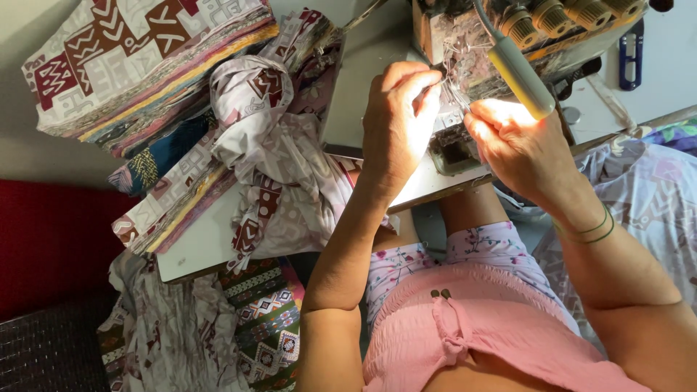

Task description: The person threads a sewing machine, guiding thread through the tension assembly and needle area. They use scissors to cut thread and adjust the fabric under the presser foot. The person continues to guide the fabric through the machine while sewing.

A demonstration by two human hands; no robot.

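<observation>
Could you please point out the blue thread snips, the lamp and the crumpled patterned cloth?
blue thread snips (630,52), head view, on the handle.
lamp (520,76), head view, mid-body.
crumpled patterned cloth (268,138), head view, centre folds.

White table (196,250) bears fabric stacks (138,65), sewing machine (523,36).

Two hands work at the top centre of the frame: the left hand (396,120) and the right hand (519,149). One sewing machine (508,29) sits on one desk (203,247). Four thread spools (573,14) line the upper right. One lamp (519,76) hangs over the hands. One blue snipper (630,51) lies far right. One stack of folded fabric (138,65) fills the upper left. Two green bands (592,231) circle the right wrist.
</observation>
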